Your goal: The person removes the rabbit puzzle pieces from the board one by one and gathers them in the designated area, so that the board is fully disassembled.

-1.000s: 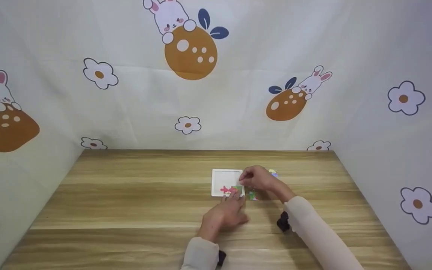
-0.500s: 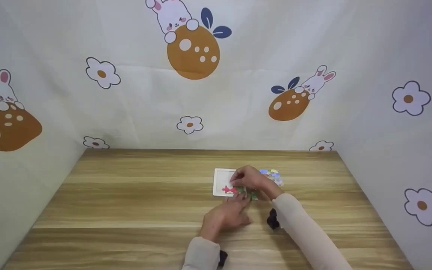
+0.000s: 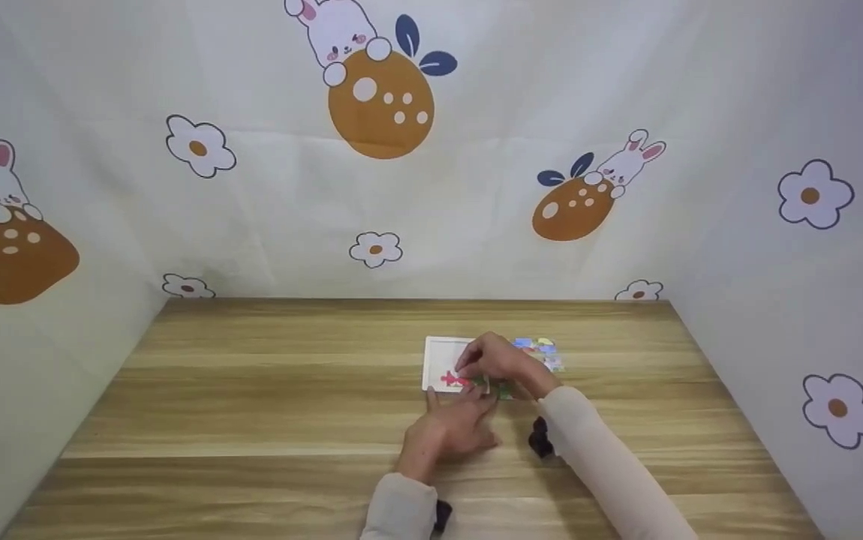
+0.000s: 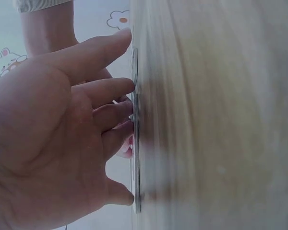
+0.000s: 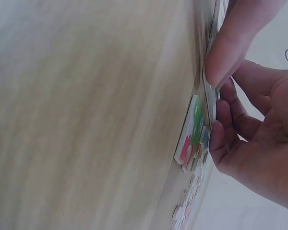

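Note:
A small white puzzle tray (image 3: 428,364) lies on the table in the head view, with pink and green pieces (image 3: 449,379) along its near side. My left hand (image 3: 452,427) spreads its fingers over the tray's near edge, fingertips touching it; the left wrist view shows this palm (image 4: 43,139) and its extended fingers. Over the tray's right part, my right hand (image 3: 497,356) pinches what seems a puzzle piece, mostly hidden by the fingers. Curled fingers of the right hand (image 5: 264,139) show beside the tray edge in the right wrist view.
Several loose puzzle pieces (image 3: 548,349) lie on the wooden table (image 3: 251,420) right of the tray, partly behind the right hand. A green and pink piece (image 5: 194,120) lies close to the tray's edge. Patterned cloth (image 3: 274,202) encloses the table's back and sides.
My right hand has moved left from the tray's right edge to over its pieces, uncovering more loose pieces. My left hand stays at the near edge, its fingers spread wider.

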Motion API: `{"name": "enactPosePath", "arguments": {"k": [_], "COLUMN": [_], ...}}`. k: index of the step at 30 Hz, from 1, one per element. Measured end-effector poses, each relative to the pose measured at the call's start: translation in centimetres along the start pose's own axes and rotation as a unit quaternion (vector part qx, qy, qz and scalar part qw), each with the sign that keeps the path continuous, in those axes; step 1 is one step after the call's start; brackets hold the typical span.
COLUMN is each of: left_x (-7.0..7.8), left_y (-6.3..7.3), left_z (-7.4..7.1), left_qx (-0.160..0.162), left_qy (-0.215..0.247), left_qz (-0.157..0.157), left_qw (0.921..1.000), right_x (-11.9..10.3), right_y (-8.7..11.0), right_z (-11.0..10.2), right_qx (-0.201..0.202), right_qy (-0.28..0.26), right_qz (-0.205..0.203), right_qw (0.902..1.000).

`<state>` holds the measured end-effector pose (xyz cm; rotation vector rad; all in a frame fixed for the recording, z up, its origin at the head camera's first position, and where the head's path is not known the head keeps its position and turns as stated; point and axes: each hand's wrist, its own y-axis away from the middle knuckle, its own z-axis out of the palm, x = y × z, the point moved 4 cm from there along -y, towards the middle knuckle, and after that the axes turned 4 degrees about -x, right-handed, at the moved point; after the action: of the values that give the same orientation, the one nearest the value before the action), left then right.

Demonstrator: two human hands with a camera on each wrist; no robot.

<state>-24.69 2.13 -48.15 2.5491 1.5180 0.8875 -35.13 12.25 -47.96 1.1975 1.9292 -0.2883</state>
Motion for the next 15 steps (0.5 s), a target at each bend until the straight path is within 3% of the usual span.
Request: {"name": "enactPosePath", "arguments": {"k": [15], "left_x": [-0.24], "left_y": [0.03], "left_z": [0.04], "left_qx": [-0.003], "left_qy": [0.016], "left_qz": [0.008], "left_qw": [0.9998], "right_x": [0.28], "right_y": [-0.16], "right_z": [-0.07], "right_qx": [-0.013], "right_qy": [0.002], "right_qz": [-0.003], "right_qw": [0.9999]}}
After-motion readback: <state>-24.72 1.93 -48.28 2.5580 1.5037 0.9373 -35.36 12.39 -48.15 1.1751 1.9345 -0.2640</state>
